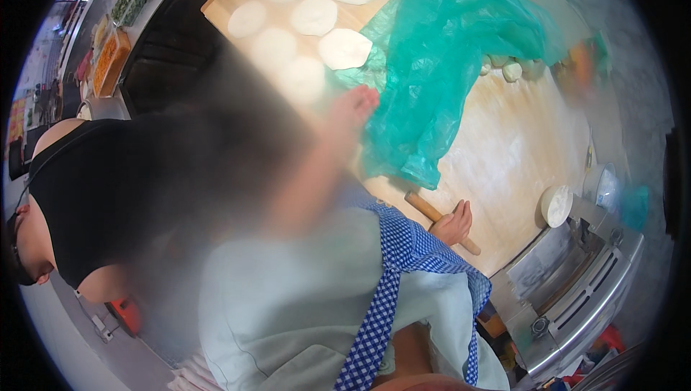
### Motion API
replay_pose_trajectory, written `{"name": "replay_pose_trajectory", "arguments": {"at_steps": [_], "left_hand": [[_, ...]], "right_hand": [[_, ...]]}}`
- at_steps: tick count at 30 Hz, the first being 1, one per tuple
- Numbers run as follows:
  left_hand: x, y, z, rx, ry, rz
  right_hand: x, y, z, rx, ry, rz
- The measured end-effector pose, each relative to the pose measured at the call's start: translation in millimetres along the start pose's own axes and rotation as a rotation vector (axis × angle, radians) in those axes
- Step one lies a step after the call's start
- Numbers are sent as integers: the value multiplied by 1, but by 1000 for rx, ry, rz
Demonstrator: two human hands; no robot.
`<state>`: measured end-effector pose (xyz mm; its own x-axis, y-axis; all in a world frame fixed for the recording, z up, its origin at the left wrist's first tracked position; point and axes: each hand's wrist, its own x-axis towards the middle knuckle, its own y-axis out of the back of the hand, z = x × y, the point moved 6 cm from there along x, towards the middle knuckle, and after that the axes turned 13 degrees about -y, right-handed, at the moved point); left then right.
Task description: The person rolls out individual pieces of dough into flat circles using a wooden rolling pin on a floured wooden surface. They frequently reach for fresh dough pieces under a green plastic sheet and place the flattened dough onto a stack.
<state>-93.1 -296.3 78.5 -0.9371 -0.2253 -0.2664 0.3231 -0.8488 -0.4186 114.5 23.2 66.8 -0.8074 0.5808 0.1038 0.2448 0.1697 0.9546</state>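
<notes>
My left hand (pixel 360 104) is blurred and reaches to the left edge of a crumpled green plastic sheet (pixel 432 62). Whether its fingers pinch the sheet is not clear. Lower down, my right hand (pixel 454 225) lies across a wooden rolling pin (pixel 424 206), fingers stretched past it; the pin shows on both sides of the palm. How firmly it is held cannot be made out. Several flat white dough rounds (pixel 345 49) are spread on the floured wooden board (pixel 507 143), left of the sheet. Small dough pieces (pixel 512 71) show at the sheet's right edge.
A white bowl of flour (pixel 557 206) stands at the board's right edge, beside a steel appliance (pixel 572 304). A clear container (pixel 599 186) is behind it. A person in a black top (pixel 97 197) stands close on my left. Trays of chopped food (pixel 112 62) sit farther left.
</notes>
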Motion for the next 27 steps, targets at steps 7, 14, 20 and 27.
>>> {"name": "replay_pose_trajectory", "arguments": {"at_steps": [7, 14, 20, 27], "left_hand": [[-84, -142, 64, 346, -299, -666], [-28, -290, -78, 903, -954, -1413], [143, -304, -107, 1681, -1673, -969], [139, -337, -106, 1439, -794, -1014]], "right_hand": [[-2, -10, -10, -7, -17, -79], [-15, 16, 22, 132, -172, -27], [-32, 30, 18, 50, -137, 46], [-34, 34, 15, 43, -200, 23]]}}
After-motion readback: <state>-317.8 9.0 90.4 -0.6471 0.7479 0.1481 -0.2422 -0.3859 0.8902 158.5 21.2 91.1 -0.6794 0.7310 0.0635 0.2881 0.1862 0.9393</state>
